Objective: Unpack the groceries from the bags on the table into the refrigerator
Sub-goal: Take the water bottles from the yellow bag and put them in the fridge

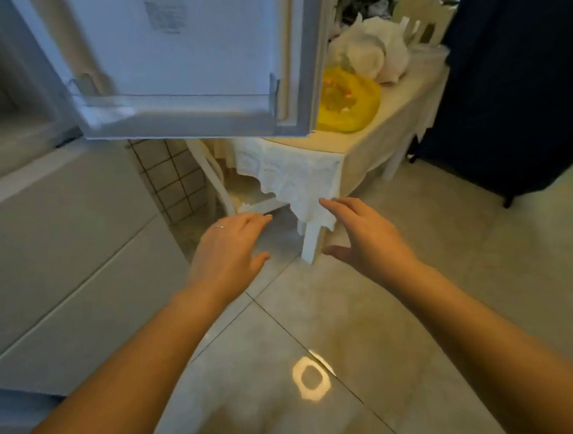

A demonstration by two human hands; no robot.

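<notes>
Hands, left (228,249) and right (362,236), empty, fingers spread; yellow bag (349,102), white bag (369,55) on table (389,121)

Home kitchen: refrigerator (184,66), clothed table (367,136).

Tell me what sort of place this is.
Most likely a home kitchen or dining corner: an open refrigerator door with a shelf, a cloth-covered table holding a yellow bag and a white bag, and a tiled floor.
</notes>
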